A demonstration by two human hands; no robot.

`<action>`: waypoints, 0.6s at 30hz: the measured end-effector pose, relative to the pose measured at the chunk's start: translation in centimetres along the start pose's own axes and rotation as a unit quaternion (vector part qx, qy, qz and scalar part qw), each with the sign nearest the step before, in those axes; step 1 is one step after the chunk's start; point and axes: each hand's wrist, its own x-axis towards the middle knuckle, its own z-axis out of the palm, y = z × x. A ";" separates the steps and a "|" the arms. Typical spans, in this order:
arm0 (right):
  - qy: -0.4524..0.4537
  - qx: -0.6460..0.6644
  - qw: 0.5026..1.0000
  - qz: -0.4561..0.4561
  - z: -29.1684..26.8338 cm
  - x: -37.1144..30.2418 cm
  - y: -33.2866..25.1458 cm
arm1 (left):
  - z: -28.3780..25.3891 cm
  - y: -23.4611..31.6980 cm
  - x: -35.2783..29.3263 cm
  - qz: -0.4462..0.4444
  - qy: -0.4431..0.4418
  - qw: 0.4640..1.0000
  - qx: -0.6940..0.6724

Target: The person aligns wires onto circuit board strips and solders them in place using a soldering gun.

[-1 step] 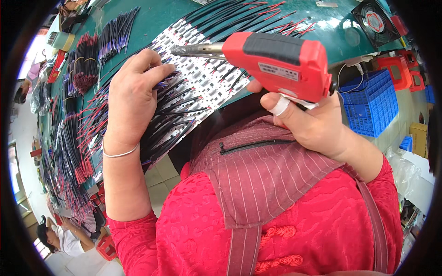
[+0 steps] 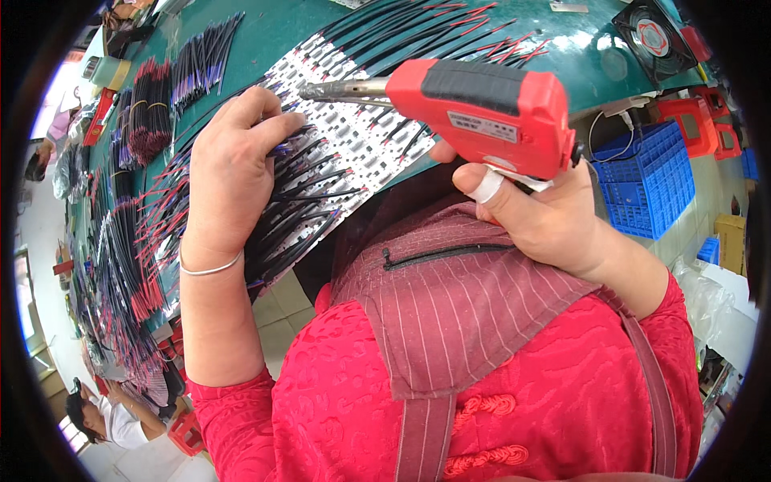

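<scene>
Circuit boards (image 2: 361,145), white and set close in rows, lie ahead of your hands and mostly between them, on the green worktop (image 2: 273,36). Your left hand (image 2: 233,161) bends over their left side, thumb and forefinger close together among the dark wires (image 2: 301,193); the fingertips are partly hidden, so I cannot tell whether they pinch one. Your right hand (image 2: 554,221), with white tape (image 2: 487,186) around its thumb, grips the red-and-black soldering gun (image 2: 482,112) from beneath, well apart from the left. The gun's metal tip (image 2: 317,91) reaches across to just beside your left forefinger, over the boards; whether it touches one is not clear from above.

I judge the step in hand to be close work with that tip at a wire end. To do it well, seat the wire flat on its spot before applying heat, and hold it with your fingertips set back, since the tip is probably hot and leaves them little room. Rest the gun's weight in your right palm to steady the tip. Lift straight up afterwards, clear of the wires near your left hand, and let the joint cool undisturbed.
</scene>
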 end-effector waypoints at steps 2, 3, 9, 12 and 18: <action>-0.001 0.002 1.000 -0.020 -0.1 0.0 -0.1 | 0.0 0.1 0.0 0.002 0.002 1.000 0.000; -0.002 -0.007 1.000 -0.017 -0.2 0.0 -0.1 | 0.0 0.0 0.1 0.003 0.002 1.000 0.000; 0.004 0.023 1.000 -0.018 -0.5 -0.1 -0.1 | -0.3 0.8 0.4 0.004 0.021 1.000 0.008; 0.003 0.017 1.000 -0.012 -0.8 -0.4 0.0 | -0.8 0.7 0.1 0.006 -0.003 1.000 0.021; 0.018 0.045 0.999 -0.014 -0.9 -0.7 0.5 | -2.1 2.4 -0.4 -0.012 0.069 0.997 0.037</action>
